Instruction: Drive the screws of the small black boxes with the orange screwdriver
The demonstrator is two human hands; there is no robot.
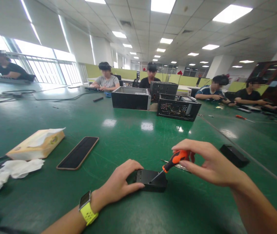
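A small black box (153, 182) lies on the green table (128, 136) in front of me. My left hand (118, 183), with a yellow-strapped watch (87, 208) on its wrist, grips the box's left end between thumb and fingers. My right hand (209, 162) is closed on the orange handle of a screwdriver (172, 162). The screwdriver's tip rests on the top of the box. A thin metal tool (181, 166) lies just behind the box, partly hidden by my right hand.
A phone (78, 152) lies face down to the left, beside a tissue box (37, 144) and crumpled tissues (11, 170). A black block (233, 155) sits right of my hand. Open computer cases (153, 100) stand mid-table. Several people sit along the far side.
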